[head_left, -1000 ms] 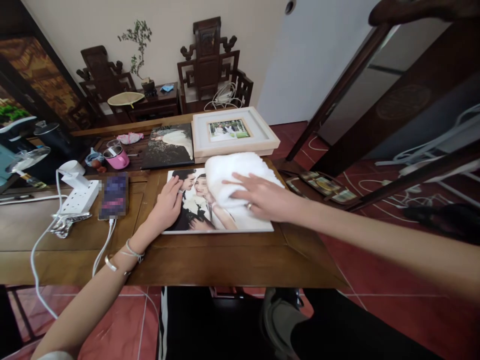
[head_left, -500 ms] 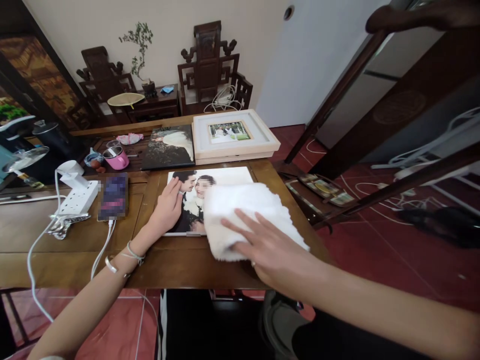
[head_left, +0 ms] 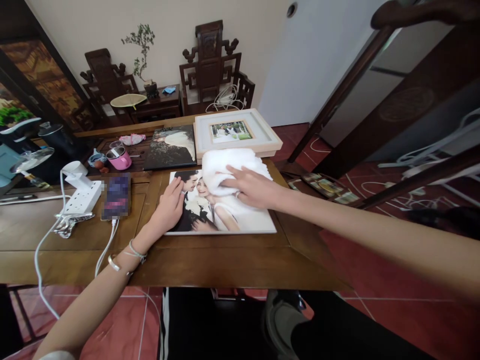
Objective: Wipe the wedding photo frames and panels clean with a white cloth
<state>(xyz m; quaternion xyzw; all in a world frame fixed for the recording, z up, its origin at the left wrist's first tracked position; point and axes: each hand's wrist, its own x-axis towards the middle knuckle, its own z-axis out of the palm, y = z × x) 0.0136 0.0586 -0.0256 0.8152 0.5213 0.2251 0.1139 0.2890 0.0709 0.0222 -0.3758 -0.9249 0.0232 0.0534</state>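
A large wedding photo print (head_left: 225,217) lies flat on the wooden table (head_left: 210,260). My right hand (head_left: 251,187) lies flat on a white cloth (head_left: 228,167), pressing it onto the far part of the print, fingers stretched out. My left hand (head_left: 168,205) rests flat on the print's left edge, fingers together and extended. Bracelets circle my left wrist.
Behind the print lie a dark photo canvas (head_left: 170,146) and a white framed picture (head_left: 234,132). To the left are a phone (head_left: 116,196) on a cable, a white power strip (head_left: 82,195) and a pink cup (head_left: 120,157). Carved chairs stand at the back wall.
My right hand slid the white cloth from the print's near right corner back up to its far edge, uncovering the lower part of the photo. My left hand stayed in place.
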